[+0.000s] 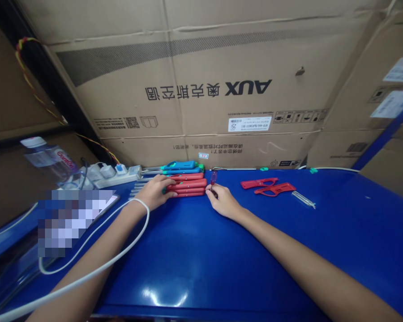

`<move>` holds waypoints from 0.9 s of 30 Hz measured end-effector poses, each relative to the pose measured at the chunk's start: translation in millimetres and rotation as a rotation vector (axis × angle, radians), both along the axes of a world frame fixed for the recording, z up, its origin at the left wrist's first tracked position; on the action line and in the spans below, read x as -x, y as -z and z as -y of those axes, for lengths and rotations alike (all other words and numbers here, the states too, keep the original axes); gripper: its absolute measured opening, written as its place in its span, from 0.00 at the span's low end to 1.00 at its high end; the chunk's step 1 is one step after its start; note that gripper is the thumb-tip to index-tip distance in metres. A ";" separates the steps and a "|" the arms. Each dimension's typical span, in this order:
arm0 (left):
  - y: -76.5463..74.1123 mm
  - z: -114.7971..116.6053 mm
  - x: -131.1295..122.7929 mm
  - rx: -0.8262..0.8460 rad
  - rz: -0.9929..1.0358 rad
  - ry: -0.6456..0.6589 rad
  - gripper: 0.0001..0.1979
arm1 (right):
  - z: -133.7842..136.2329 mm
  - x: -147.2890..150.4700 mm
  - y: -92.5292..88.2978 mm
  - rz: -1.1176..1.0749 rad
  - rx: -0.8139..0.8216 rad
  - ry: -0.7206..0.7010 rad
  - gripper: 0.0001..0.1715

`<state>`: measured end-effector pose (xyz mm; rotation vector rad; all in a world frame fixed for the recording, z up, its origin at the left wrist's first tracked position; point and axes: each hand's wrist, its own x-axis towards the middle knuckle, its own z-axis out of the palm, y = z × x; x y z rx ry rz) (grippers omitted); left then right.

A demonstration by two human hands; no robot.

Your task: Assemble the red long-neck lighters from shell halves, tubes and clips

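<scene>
While the right hand (223,201) pinches a small red-handled screwdriver (214,178) narrowly between thumb and forefinger, shaft down, the left hand (156,192) lies curled against the near end of a stack of red moulded plastic shells (188,184); whether it grips them, the view cannot tell. The two hands are near each other, the screwdriver just beside the stack's far end.

Adjacent items: blue-and-teal plastic shells (181,167), lying directly behind the red stack; metal rods (137,188), protruding from the stack's left side; two open red plastic frames (267,185), lying to the right; one slim metal part (304,199), just beyond them.

Surface: blue painted workbench (201,268), glossy, with a white cable (144,214) looped round the left wrist.

Surroundings: white power strip (116,179); clear plastic bottle (49,161), lying on its side; pixelated patch (75,221) hiding one flat object; stacked cardboard cartons (248,87), printed AUX, upside down, behind the bench; red-and-yellow twisted wire (30,76).
</scene>
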<state>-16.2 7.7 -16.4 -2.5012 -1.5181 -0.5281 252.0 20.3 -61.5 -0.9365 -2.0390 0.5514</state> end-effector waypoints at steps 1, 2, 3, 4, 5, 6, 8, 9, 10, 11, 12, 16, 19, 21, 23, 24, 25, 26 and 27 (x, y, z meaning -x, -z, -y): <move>-0.4 0.3 0.0 -0.004 -0.001 0.001 0.14 | 0.1 0.0 0.0 -0.001 -0.002 0.001 0.09; -0.8 0.5 0.0 -0.009 -0.001 0.003 0.15 | 0.1 0.0 -0.1 -0.001 -0.004 0.002 0.09; -0.9 0.6 0.1 -0.014 -0.002 0.005 0.15 | 0.2 0.0 -0.3 -0.001 -0.006 0.003 0.09; -1.0 0.7 0.2 -0.020 -0.002 0.009 0.15 | 0.3 -0.1 -0.5 -0.001 -0.008 0.005 0.09; -1.0 0.7 0.4 -0.028 -0.002 0.013 0.15 | 0.3 -0.2 -0.7 -0.002 -0.009 0.007 0.09; -1.1 0.7 0.6 -0.036 0.000 0.019 0.16 | 0.3 -0.3 -0.9 -0.003 -0.010 0.010 0.09; -1.5 1.0 0.6 -0.058 0.007 0.038 0.16 | 0.2 -0.4 -1.0 -0.008 -0.015 0.021 0.09; -1.9 1.4 0.2 -0.072 0.013 0.052 0.17 | 0.1 -0.3 -0.7 -0.013 -0.018 0.029 0.09; -2.5 2.0 -0.7 -0.089 0.021 0.068 0.17 | 0.0 0.0 -0.3 -0.020 -0.022 0.039 0.10; -3.2 3.0 -2.3 -0.110 0.032 0.084 0.17 | -0.1 0.5 0.1 -0.030 -0.027 0.049 0.10; -4.0 4.3 -4.7 -0.138 0.048 0.099 0.17 | -0.2 1.1 0.4 -0.040 -0.033 0.060 0.11; -5.9 15.2 -24.4 -0.267 0.128 0.166 0.14 | -1.6 -1.6 -4.9 -0.094 -0.066 0.110 0.12; -4.7 28.8 -47.9 -0.285 0.144 0.278 0.11 | -5.7 -21.5 -18.6 -0.134 -0.109 0.176 0.12; -2.7 38.7 -64.1 -0.267 0.133 0.359 0.09 | -10.0 -47.9 -29.3 -0.149 -0.138 0.243 0.13; 0.3 47.4 -77.7 -0.248 0.125 0.428 0.09 | -14.4 -82.7 -37.2 -0.129 -0.144 0.295 0.14; 2.2 50.8 -83.0 -0.221 0.134 0.470 0.08 | -16.4 -101.6 -39.5 -0.119 -0.137 0.324 0.14; 4.2 53.5 -87.4 -0.189 0.143 0.494 0.09 | -17.9 -120.6 -40.4 -0.113 -0.127 0.362 0.15; 6.4 55.3 -90.9 -0.159 0.151 0.514 0.09 | -19.0 -138.6 -40.2 -0.106 -0.113 0.400 0.17; 8.6 56.4 -93.6 -0.128 0.157 0.529 0.09 | -19.6 -155.0 -39.0 -0.100 -0.100 0.437 0.18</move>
